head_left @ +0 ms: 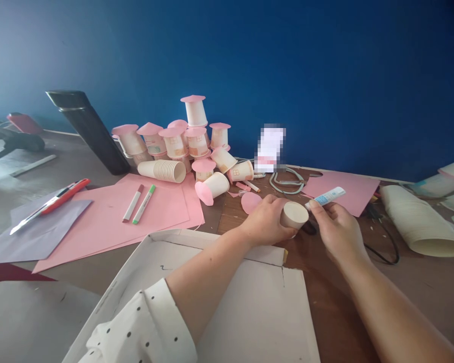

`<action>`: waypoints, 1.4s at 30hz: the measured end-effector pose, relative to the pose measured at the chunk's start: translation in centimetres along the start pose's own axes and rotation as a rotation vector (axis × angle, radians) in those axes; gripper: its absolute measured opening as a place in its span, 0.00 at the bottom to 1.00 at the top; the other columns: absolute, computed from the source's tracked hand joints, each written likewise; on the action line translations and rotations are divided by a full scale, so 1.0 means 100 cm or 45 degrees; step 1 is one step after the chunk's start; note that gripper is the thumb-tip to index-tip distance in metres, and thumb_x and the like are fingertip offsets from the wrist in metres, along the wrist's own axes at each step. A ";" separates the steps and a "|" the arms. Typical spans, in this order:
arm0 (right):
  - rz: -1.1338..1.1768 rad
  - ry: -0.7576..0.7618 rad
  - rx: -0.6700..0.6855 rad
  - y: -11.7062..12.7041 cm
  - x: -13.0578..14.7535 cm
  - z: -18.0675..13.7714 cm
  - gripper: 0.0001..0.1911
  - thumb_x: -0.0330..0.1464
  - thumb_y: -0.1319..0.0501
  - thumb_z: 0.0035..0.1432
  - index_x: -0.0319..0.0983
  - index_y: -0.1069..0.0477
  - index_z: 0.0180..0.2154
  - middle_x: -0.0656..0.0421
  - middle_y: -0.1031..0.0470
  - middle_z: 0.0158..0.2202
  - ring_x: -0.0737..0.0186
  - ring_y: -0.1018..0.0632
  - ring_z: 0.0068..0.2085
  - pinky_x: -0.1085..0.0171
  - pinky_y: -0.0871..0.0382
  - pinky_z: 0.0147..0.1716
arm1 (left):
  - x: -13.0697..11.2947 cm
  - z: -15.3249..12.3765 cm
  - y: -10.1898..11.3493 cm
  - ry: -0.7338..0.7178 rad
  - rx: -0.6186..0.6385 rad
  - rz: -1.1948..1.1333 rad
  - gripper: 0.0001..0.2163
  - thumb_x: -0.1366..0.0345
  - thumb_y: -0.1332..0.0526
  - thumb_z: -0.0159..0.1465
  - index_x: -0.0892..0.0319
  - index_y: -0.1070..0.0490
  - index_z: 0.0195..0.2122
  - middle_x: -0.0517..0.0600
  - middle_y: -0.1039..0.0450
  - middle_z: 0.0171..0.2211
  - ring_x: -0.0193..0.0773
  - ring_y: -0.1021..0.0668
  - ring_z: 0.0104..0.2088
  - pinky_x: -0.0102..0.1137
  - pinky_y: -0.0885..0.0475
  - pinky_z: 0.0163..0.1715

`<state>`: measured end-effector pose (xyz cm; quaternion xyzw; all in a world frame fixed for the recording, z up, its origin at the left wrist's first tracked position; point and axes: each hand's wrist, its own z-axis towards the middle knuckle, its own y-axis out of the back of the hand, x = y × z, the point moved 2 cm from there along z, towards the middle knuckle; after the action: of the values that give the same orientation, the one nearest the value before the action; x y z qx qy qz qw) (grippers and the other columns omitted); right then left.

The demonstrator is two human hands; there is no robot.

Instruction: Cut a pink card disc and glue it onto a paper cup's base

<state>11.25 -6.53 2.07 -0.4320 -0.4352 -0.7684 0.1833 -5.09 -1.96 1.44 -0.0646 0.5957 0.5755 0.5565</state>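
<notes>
My left hand (267, 222) is wrapped round a white paper cup (295, 216), whose round end faces up toward me. Close to the cup's right rim, my right hand (336, 227) grips a white and blue glue tube (327, 196) between thumb and fingers. The tube's narrow tip points left at the cup; whether it touches the rim I cannot tell. A round pink paper piece (251, 202) lies just behind my left hand. Farther back stand several paper cups with pink paper roofs (174, 141), some stacked and some lying on their sides.
Pink sheets (166, 201) with two markers (144, 204) lie at left, beside a red cutter (60, 195) and black bottle (94, 133). A white board (272, 307) lies under my left arm. Cables (287, 184) and a long cup stack (419, 222) are at right.
</notes>
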 end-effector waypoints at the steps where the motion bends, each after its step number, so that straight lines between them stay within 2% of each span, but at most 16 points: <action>1: 0.009 -0.003 -0.023 0.001 -0.001 0.000 0.22 0.51 0.39 0.53 0.37 0.26 0.32 0.53 0.21 0.30 0.52 0.23 0.33 0.59 0.34 0.32 | 0.001 0.000 0.001 -0.022 0.010 0.009 0.26 0.61 0.33 0.51 0.59 0.33 0.51 0.57 0.30 0.48 0.50 0.30 0.54 0.41 0.32 0.52; 4: 0.051 -0.023 -0.062 0.003 -0.004 0.001 0.22 0.51 0.39 0.53 0.38 0.25 0.35 0.53 0.21 0.32 0.52 0.22 0.34 0.58 0.34 0.34 | 0.004 0.001 0.004 -0.039 0.044 0.016 0.28 0.62 0.33 0.51 0.59 0.34 0.54 0.58 0.31 0.51 0.50 0.32 0.56 0.43 0.34 0.55; 9: 0.082 0.003 -0.035 0.003 0.000 -0.004 0.22 0.52 0.39 0.54 0.39 0.25 0.35 0.53 0.21 0.33 0.52 0.23 0.35 0.58 0.33 0.35 | 0.007 0.001 0.004 0.042 0.053 -0.035 0.35 0.62 0.33 0.51 0.61 0.40 0.60 0.61 0.35 0.58 0.51 0.33 0.58 0.44 0.37 0.58; 14: 0.034 0.048 0.019 0.003 0.011 -0.009 0.20 0.50 0.40 0.55 0.39 0.27 0.33 0.53 0.21 0.31 0.52 0.23 0.34 0.58 0.33 0.34 | 0.004 -0.001 0.001 0.121 -0.039 -0.013 0.44 0.51 0.28 0.46 0.63 0.42 0.61 0.62 0.36 0.58 0.53 0.35 0.59 0.45 0.38 0.58; 16: 0.025 0.061 0.038 0.002 0.012 -0.009 0.18 0.48 0.40 0.55 0.39 0.27 0.32 0.54 0.22 0.30 0.52 0.23 0.34 0.58 0.32 0.34 | 0.004 -0.001 -0.002 0.145 -0.068 0.021 0.42 0.49 0.27 0.45 0.62 0.39 0.58 0.61 0.34 0.55 0.53 0.33 0.57 0.45 0.36 0.57; 19: 0.019 0.073 0.055 0.001 0.012 -0.008 0.17 0.47 0.41 0.56 0.40 0.28 0.32 0.54 0.22 0.29 0.52 0.24 0.33 0.58 0.32 0.34 | 0.006 0.000 -0.007 0.190 -0.081 0.069 0.34 0.49 0.28 0.46 0.61 0.34 0.51 0.58 0.31 0.50 0.52 0.29 0.52 0.43 0.32 0.51; 23: 0.004 0.058 0.068 -0.001 0.011 -0.007 0.17 0.48 0.41 0.55 0.40 0.28 0.32 0.53 0.23 0.30 0.52 0.24 0.33 0.58 0.32 0.34 | 0.006 0.001 -0.009 0.197 -0.059 0.117 0.30 0.48 0.29 0.48 0.60 0.34 0.46 0.57 0.30 0.47 0.51 0.28 0.49 0.42 0.31 0.48; 31: -0.026 0.033 0.080 -0.002 0.009 -0.007 0.19 0.49 0.41 0.55 0.38 0.27 0.33 0.53 0.23 0.29 0.52 0.24 0.33 0.57 0.33 0.33 | 0.005 0.000 -0.007 0.152 -0.048 0.117 0.28 0.49 0.30 0.49 0.61 0.33 0.45 0.57 0.30 0.46 0.50 0.28 0.48 0.41 0.30 0.46; 38: 0.063 0.037 0.056 -0.007 -0.001 -0.003 0.19 0.49 0.39 0.54 0.40 0.27 0.34 0.53 0.21 0.31 0.51 0.24 0.33 0.58 0.34 0.32 | 0.005 0.000 -0.008 0.130 -0.039 0.092 0.28 0.51 0.30 0.49 0.61 0.33 0.46 0.57 0.29 0.47 0.51 0.27 0.49 0.41 0.30 0.46; 42: 0.044 -0.007 0.008 -0.004 0.001 -0.004 0.19 0.49 0.39 0.54 0.39 0.27 0.32 0.54 0.23 0.29 0.52 0.25 0.33 0.59 0.35 0.32 | 0.002 -0.001 -0.007 0.168 -0.032 0.031 0.29 0.54 0.30 0.50 0.60 0.35 0.50 0.57 0.28 0.49 0.50 0.26 0.49 0.40 0.29 0.46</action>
<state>10.78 -6.64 1.87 -0.4410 -0.4306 -0.7625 0.1965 -4.73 -2.19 0.80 -0.1021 0.6246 0.5843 0.5080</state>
